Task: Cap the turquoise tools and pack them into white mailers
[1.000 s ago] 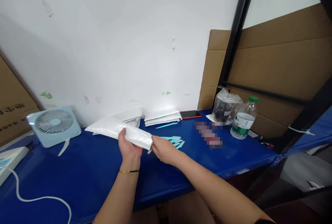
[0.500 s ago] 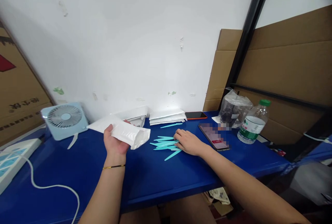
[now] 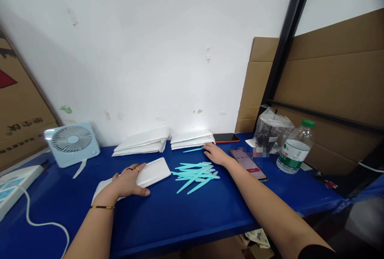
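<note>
My left hand (image 3: 129, 182) lies palm down across a white padded mailer (image 3: 154, 172) on the table, its thumb spread off the near edge. My fingers cover part of the mailer. At the back, my right hand (image 3: 214, 153) has its fingertips closed on the right end of a single slim turquoise stick (image 3: 192, 150), tapered like an eyebrow razor handle. Between my hands is a loose pile of similar turquoise sticks (image 3: 192, 175), several with pale wider ends. The fingertips of my right hand are partly hidden by the hand itself.
Two stacks of white mailers, a left stack (image 3: 142, 142) and a right stack (image 3: 192, 138), lie against the wall. A blue fan (image 3: 72, 143) and a power strip (image 3: 18, 183) are left. Right are a dark phone (image 3: 226, 137), a lit phone (image 3: 249, 165), a bagged cup (image 3: 271, 131) and a bottle (image 3: 295, 149).
My left hand has lowered the mailer from the air onto the table and turned palm down over it. My right hand has moved from the pile back to the lone stick.
</note>
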Available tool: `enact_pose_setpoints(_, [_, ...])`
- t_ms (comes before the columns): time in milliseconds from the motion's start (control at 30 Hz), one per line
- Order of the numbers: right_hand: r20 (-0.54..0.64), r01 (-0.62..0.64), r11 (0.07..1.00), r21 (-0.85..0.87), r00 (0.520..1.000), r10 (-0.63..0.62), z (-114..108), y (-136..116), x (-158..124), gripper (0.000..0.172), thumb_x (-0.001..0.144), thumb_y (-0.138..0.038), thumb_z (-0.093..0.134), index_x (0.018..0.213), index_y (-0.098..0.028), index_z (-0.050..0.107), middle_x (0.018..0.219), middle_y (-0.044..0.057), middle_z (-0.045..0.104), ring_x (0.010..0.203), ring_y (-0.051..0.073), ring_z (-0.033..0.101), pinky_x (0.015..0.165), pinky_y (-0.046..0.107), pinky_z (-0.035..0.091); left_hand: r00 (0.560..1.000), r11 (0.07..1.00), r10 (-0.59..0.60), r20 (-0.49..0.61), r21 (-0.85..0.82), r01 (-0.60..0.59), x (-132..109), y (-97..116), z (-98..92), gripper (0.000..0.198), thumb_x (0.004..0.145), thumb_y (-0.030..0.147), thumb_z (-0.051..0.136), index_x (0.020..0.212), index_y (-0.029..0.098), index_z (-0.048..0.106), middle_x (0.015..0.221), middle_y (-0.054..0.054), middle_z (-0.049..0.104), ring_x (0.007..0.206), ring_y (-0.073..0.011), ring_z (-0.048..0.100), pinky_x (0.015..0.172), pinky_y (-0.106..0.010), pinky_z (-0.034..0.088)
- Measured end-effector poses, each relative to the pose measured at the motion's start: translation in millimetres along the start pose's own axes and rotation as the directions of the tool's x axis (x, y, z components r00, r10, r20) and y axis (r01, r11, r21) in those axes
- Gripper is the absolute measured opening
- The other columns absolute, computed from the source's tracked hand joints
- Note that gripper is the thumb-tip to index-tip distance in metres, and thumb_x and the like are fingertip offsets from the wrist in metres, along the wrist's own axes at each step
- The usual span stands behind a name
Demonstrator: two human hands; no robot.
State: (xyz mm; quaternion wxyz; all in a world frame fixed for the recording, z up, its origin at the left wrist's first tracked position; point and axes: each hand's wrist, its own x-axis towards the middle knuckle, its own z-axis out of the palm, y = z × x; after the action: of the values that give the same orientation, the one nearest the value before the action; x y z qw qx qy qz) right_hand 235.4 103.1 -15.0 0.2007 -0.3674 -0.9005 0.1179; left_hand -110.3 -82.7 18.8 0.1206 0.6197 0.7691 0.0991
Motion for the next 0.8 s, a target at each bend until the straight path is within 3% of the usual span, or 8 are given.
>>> enact_pose_setpoints(67, [0.026,0.045,0.998,0.05,0.999,-0.047,-1,-3,-2,0.032,0.088,-0.022,0.042,0.113,-0.016,0.061,0.116,0.01,0.057,0.108,0.02,0.051,0.095,0.033,0.037,0.999,0.998,0.041,-0.003,-0.048,-0.041,-3,9,2.3,0.098,0.043,0.056,0.071,0.131,0.028,0.041,0.141,-0.017,0.034,0.131,-0.0409,0.021,0.098,-0.065,0.01])
enact_pose_setpoints(133, [0.064,0.117,0.983,0.144,0.99,-0.127,-6,-8,-9,0.031,0.087,-0.023,0.043,0.109,-0.02,0.064,0.115,0.007,0.06,0.106,0.02,0.053,0.094,0.032,0.038,0.989,0.977,0.124,-0.085,-0.163,-0.137,-3,28,3.5,0.089,0.048,0.057,0.07,0.129,0.027,0.046,0.141,-0.014,0.034,0.133,-0.0368,0.02,0.103,-0.06,0.009])
enact_pose_setpoints(233, [0.107,0.192,0.943,0.27,0.968,-0.228,-14,-16,-20,0.03,0.085,-0.022,0.045,0.106,-0.024,0.066,0.111,0.005,0.063,0.103,0.019,0.056,0.09,0.032,0.041,0.926,0.816,0.329,-0.186,-0.437,-0.378,7,69,9.0,0.067,0.053,0.048,0.071,0.116,0.027,0.059,0.132,-0.011,0.048,0.126,-0.0297,0.037,0.105,-0.042,0.024])
enact_pose_setpoints(300, [0.135,0.211,0.93,0.301,0.956,-0.261,-18,-21,-25,0.029,0.084,-0.02,0.046,0.103,-0.024,0.068,0.107,0.004,0.065,0.098,0.018,0.058,0.087,0.03,0.043,0.878,0.707,0.412,-0.244,-0.523,-0.477,21,96,16.8,0.051,0.058,0.043,0.07,0.105,0.025,0.065,0.117,-0.01,0.06,0.114,-0.0272,0.05,0.099,-0.036,0.033])
enact_pose_setpoints(400, [0.168,0.228,0.919,0.321,0.941,-0.292,-23,-26,-29,0.029,0.081,-0.018,0.048,0.099,-0.024,0.07,0.102,0.003,0.067,0.094,0.018,0.06,0.084,0.029,0.045,0.851,0.734,0.478,-0.217,-0.433,-0.523,42,122,31.3,0.034,0.063,0.039,0.066,0.093,0.023,0.069,0.096,-0.008,0.067,0.093,-0.0241,0.059,0.083,-0.03,0.042])
enact_pose_setpoints(567, [0.219,0.217,0.904,0.368,0.925,-0.311,-27,-27,-30,0.025,0.08,-0.018,0.051,0.094,-0.024,0.071,0.092,0.003,0.069,0.086,0.017,0.061,0.077,0.026,0.046,0.834,0.808,0.544,0.088,-0.322,-0.493,56,129,45.7,0.022,0.066,0.039,0.061,0.075,0.02,0.067,0.068,-0.003,0.063,0.06,-0.0161,0.056,0.054,-0.023,0.04])
enact_pose_setpoints(700, [0.133,0.114,0.948,0.297,0.978,-0.159,-29,-21,-29,0.021,0.079,-0.021,0.053,0.091,-0.021,0.071,0.088,0.004,0.067,0.078,0.016,0.06,0.07,0.026,0.045,0.831,0.807,0.54,0.13,-0.359,-0.469,50,125,46.7,0.023,0.069,0.04,0.058,0.073,0.019,0.066,0.067,-0.001,0.062,0.059,-0.0136,0.053,0.051,-0.021,0.037])
enact_pose_setpoints(800, [0.111,0.079,0.961,0.267,0.988,-0.112,-31,-19,-29,0.017,0.078,-0.027,0.056,0.082,-0.019,0.071,0.081,0.004,0.065,0.071,0.014,0.057,0.065,0.024,0.043,0.844,0.802,0.524,0.116,-0.399,-0.444,46,123,46.1,0.027,0.071,0.042,0.056,0.082,0.019,0.064,0.069,0.0,0.06,0.06,-0.0126,0.052,0.052,-0.021,0.037])
